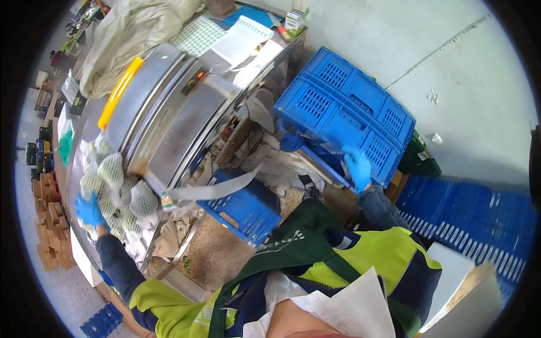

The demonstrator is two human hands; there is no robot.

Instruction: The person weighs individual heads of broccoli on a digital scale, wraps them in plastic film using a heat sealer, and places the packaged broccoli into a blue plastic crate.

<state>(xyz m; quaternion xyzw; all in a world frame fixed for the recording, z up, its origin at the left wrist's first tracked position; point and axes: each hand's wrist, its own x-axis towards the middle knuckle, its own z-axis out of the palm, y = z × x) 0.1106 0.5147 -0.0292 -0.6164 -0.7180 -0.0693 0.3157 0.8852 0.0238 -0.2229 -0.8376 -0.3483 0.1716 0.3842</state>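
Observation:
Blue gloves cover both my hands. My left hand (89,211) rests with spread fingers against the outer side of a pile of pale green produce in white foam net sleeves (110,169), on a steel worktop. To the right of the pile stands a steel machine (186,126) with a yellow bar (120,93) and a small red light. My right hand (358,169) is at the near edge of a blue folding plastic crate (338,114); whether its fingers grip the edge cannot be told. A strip of white material (215,190) hangs off the machine's near corner.
A smaller blue crate (241,207) sits low before me, among crumpled wrapping and cardboard. Stacked blue crates (469,211) stand at the right. Behind the machine lie a crumpled beige cover (127,42), a green-dotted sheet (198,36) and a knife (280,27).

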